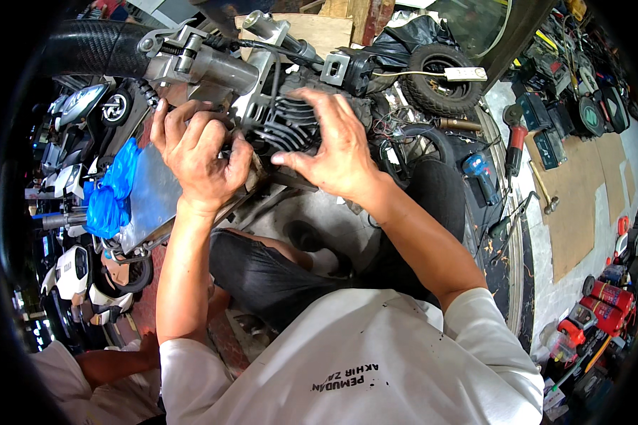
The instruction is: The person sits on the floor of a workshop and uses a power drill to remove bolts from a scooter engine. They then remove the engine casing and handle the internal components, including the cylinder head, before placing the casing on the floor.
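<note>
My left hand point(204, 152) is curled, its thumb against the bent fingers, at the near side of a silver metal frame part point(254, 99). Whatever lies inside that grip is hidden by the fingers. To its right, my right hand point(337, 145) stays spread in a wide curve, thumb and fingertips apart, beside black curved ribs point(290, 127). Whether its fingertips touch the ribs, I cannot tell. Above my left hand, a silver tube point(223, 69) with a clamp joins a thick black textured tube point(96, 49). Dark cables run past the frame part.
Beside my left arm are a metal sheet point(152, 195) and a blue plastic bag point(111, 202). Rightward lie a tyre point(443, 88), a white power strip point(466, 74), a blue drill point(480, 177), a red angle grinder point(515, 142) and a hammer point(546, 191). Another person's arm point(120, 363) shows at lower left.
</note>
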`<state>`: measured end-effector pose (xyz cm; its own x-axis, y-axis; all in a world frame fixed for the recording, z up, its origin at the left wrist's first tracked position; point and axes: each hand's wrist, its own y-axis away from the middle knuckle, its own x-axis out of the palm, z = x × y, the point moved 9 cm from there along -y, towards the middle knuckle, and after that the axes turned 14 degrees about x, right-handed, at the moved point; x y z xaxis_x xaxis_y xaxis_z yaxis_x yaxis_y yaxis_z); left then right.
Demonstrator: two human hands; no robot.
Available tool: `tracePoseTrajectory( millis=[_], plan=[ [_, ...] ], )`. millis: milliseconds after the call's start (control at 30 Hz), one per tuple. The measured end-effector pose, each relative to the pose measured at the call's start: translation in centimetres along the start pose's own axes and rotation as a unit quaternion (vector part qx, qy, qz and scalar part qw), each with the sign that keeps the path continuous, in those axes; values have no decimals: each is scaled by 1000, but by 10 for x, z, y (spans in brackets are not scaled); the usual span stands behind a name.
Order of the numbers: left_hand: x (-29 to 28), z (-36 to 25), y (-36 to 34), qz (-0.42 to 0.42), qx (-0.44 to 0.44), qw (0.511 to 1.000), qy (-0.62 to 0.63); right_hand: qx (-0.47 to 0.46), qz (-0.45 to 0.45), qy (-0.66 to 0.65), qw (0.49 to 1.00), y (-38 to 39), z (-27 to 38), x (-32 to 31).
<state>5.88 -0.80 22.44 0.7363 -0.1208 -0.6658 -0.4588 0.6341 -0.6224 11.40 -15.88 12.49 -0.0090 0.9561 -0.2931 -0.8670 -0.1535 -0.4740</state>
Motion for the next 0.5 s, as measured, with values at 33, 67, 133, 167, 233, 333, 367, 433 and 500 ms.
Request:
tracePoseTrajectory(
  millis=[33, 67, 133, 167, 233, 333, 367, 433, 500],
  plan=[
    [1, 0, 0, -1, 0, 1000, 1, 5, 3, -6, 1000, 1, 0, 3],
    [1, 0, 1, -1, 0, 1000, 0, 10, 8, -14, 1000, 2, 0, 5],
    [1, 0, -1, -1, 4, 1000, 0, 12, 14, -2, 1000, 1, 2, 3],
    [1, -1, -1, -1, 6, 1000, 0, 14, 16, 5, 1000, 1, 3, 1],
    [1, -1, 0, -1, 4, 1000, 1, 0, 8, 11, 1000, 0, 6, 0],
    [0, -1, -1, 2, 2, 1000, 0, -4, 8, 14, 1000, -1, 8, -1],
    [0, -1, -2, 4, 2, 1000, -1, -3, 9, 13, 1000, -1, 8, -1],
    [0, -1, -2, 6, 5, 1000, 0, -5, 8, 8, 1000, -2, 7, 0],
    [1, -1, -2, 6, 6, 1000, 2, -8, 6, 3, 1000, -1, 5, 1]
  ],
)
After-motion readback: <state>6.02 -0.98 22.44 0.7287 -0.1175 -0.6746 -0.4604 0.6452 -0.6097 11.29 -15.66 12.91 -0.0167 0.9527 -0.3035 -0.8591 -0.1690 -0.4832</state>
